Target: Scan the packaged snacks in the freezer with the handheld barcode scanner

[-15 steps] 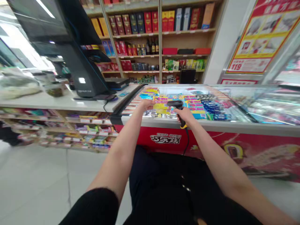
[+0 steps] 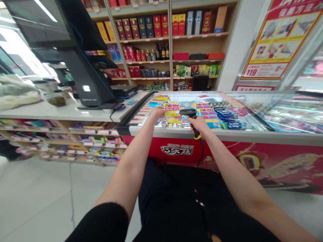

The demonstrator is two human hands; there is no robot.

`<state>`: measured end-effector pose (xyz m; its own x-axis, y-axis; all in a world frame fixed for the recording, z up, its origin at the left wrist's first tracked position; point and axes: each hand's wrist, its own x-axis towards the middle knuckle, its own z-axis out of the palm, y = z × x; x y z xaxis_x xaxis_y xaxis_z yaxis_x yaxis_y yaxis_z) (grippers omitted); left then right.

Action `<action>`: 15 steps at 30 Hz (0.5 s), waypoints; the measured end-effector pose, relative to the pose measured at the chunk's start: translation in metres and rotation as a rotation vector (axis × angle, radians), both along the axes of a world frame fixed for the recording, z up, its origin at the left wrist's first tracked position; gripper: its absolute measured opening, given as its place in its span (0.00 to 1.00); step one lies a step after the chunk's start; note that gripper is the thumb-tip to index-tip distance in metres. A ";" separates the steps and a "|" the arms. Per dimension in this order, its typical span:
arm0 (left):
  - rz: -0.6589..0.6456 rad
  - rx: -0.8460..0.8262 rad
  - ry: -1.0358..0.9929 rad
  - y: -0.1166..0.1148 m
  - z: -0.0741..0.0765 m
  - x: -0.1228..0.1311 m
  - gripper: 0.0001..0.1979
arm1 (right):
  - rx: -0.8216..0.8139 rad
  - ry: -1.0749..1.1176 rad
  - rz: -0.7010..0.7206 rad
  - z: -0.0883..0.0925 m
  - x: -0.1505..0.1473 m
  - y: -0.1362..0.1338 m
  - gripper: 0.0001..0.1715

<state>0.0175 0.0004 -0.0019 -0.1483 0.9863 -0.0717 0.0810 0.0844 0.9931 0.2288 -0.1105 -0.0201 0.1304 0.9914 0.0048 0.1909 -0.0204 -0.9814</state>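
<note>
My left hand [image 2: 158,113] pinches the left end of a yellow and pink candy packet [image 2: 172,110], held just above the freezer's glass top. In my right hand [image 2: 200,124] is a black barcode scanner [image 2: 188,112], fingers wrapped round its handle. The scanner's head points left, close to the packet's right end. A black cable [image 2: 202,148] hangs from the handle. Below and beside the hands lie more yellow and pink packets [image 2: 210,117] and several dark blue packets [image 2: 230,118] on the glass.
The red-fronted chest freezer [image 2: 146,146] stands right before me. A counter [image 2: 101,115] with a dark checkout terminal [image 2: 88,77] adjoins it on the left. Shelves with boxes and bottles [image 2: 143,38] rise behind. Another freezer [image 2: 297,107] is on the right.
The view has shifted slightly and sharpened. The packet in my left hand looks turned a little, its pink stripe now showing more yellow. The scanner stays beside it.
</note>
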 end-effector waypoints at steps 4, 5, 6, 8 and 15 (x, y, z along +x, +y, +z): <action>0.003 0.009 0.008 0.003 -0.002 0.000 0.12 | 0.000 -0.003 -0.002 0.000 0.001 -0.001 0.16; -0.002 0.010 0.010 0.003 -0.002 0.000 0.12 | -0.001 -0.001 -0.001 0.001 0.001 -0.001 0.17; -0.005 0.011 0.011 0.003 -0.003 -0.001 0.11 | -0.001 0.001 0.000 0.001 0.001 -0.001 0.17; -0.007 0.011 0.014 0.003 -0.003 -0.001 0.10 | -0.003 0.003 -0.001 0.001 0.001 0.000 0.17; 0.023 0.010 0.014 -0.002 -0.001 0.002 0.12 | -0.005 -0.006 0.000 0.000 0.002 -0.002 0.16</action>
